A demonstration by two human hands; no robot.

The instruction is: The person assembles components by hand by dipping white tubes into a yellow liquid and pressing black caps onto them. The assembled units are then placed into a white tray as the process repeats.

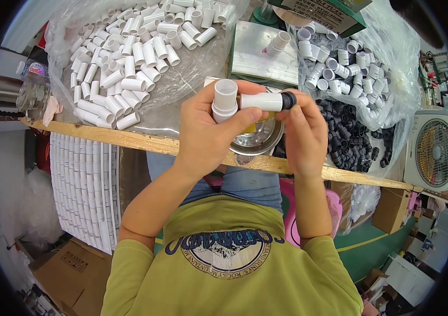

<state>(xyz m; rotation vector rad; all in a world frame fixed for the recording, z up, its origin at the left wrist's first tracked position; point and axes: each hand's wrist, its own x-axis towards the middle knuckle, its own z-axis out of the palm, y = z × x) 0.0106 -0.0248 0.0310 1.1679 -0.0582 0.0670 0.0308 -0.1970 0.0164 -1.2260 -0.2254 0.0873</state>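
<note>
My left hand [203, 137] is closed around two white plastic pieces above the front of the bench. One is an upright white tube with a wider collar [225, 100]. The other, a white pipe [263, 101], lies sideways between thumb and fingers, pointing right. At its right end sits a black ring-shaped fitting [289, 100], pinched by the fingertips of my right hand [308, 134]. Below the hands is a shiny metal bowl [272, 143], partly covered by them. A metal block [245, 60] behind the hands bears another white tube with a collar [278, 43].
Many white pipes [129, 66] lie on plastic sheeting at left. White fittings [340, 66] and black fittings [348, 139] are heaped at right. A wooden strip [150, 143] edges the bench. A box fan [435, 150] stands far right, a clear bottle [33, 87] far left.
</note>
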